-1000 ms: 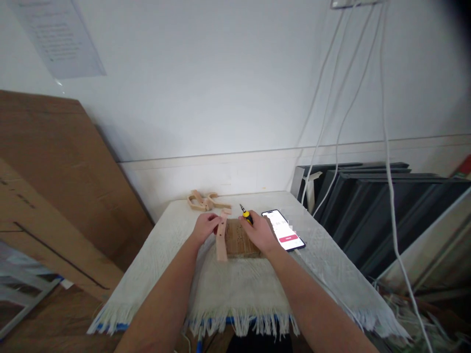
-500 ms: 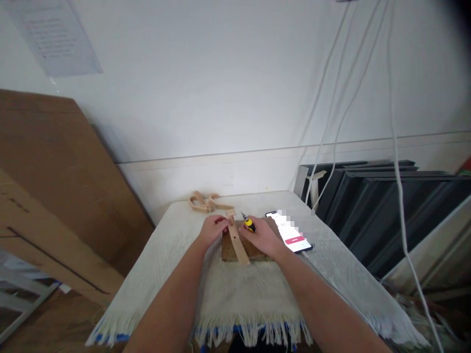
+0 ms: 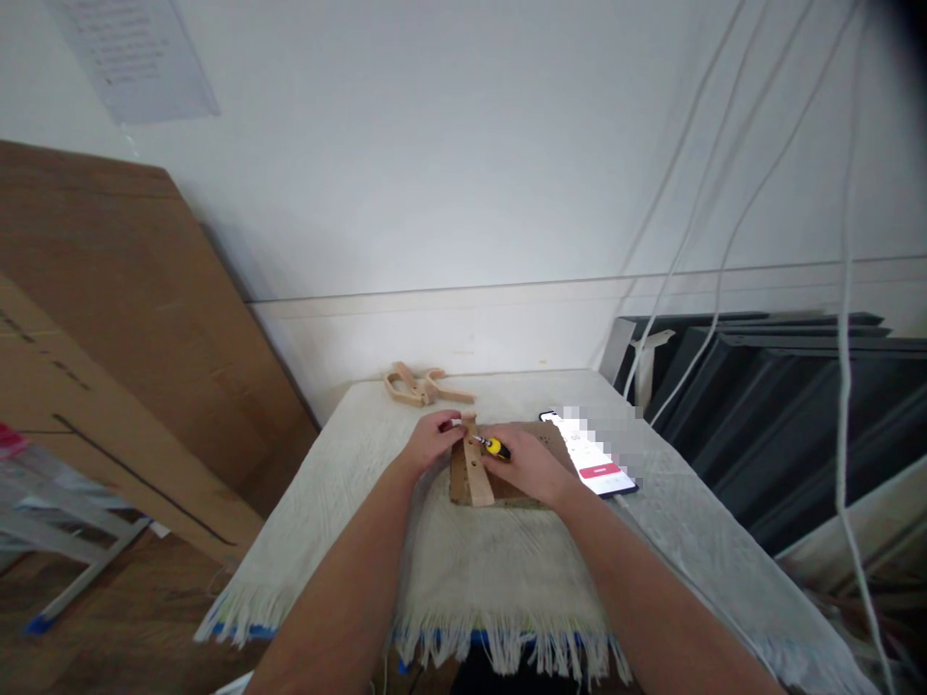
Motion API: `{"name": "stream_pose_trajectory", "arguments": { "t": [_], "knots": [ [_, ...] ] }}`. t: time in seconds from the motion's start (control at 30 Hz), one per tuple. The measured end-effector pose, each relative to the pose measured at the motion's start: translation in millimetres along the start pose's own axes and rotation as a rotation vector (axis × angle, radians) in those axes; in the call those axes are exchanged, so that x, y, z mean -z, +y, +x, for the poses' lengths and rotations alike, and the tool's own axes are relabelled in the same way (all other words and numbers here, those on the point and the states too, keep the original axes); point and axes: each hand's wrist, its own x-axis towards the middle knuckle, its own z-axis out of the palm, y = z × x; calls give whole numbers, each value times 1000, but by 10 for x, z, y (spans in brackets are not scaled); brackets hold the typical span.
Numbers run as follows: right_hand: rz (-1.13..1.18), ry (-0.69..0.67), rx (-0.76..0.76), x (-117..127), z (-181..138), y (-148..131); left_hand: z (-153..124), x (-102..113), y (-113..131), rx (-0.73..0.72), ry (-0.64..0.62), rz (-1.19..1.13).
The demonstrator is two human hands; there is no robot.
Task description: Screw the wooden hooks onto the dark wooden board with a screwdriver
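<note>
A pale tan strap-like strip (image 3: 476,480) with dark holes lies lengthwise over a brown board (image 3: 521,492). My left hand (image 3: 435,439) pinches the strip near its far end. In my right hand (image 3: 532,465) is a small tool with a yellow-and-black handle (image 3: 497,448), closed in the fingers. Its pointed metal tip faces left, at the strip's upper part by one of the holes. Whether the tip touches the strip I cannot tell. The exact kind of tool is too small to make out.
More curled tan strips (image 3: 420,386) lie at the back of the cloth-covered table (image 3: 348,483). A lit phone (image 3: 601,473) with a cable lies right of the board. Large cardboard (image 3: 145,319) leans at left. Dark panels (image 3: 811,415) and hanging white cables (image 3: 844,386) are at right.
The tool's tip has come down from pointing upward to lie leftward at the strip. The strip stands straighter on the board. The whole view has shifted slightly.
</note>
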Motion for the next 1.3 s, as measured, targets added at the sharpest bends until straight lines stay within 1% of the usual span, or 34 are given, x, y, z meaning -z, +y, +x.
{"name": "stream_pose_trajectory", "arguments": {
  "t": [0.07,0.13,0.4,0.57,0.8,0.97,1.1,1.3],
  "knots": [
    [7,-14,61,1,7,1,13,-11,-12,17,-3,-6],
    [15,-16,78,-1,12,14,22,-20,-26,29,1,-3],
    [-15,-43,41,2,7,25,39,-16,-75,7,-34,57],
    [-62,-30,27,7,11,18,45,-18,-95,-8,-14,55],
    [-58,-39,-15,-6,14,20,55,-16,-111,-20,-9,37],
    [-39,-58,54,-28,8,51,57,-13,-143,3,24,-18],
    [-51,-60,71,-37,6,60,56,-13,-121,18,39,-53],
    [-43,-41,100,-12,1,34,59,2,-90,25,53,-39]
  ]
}}
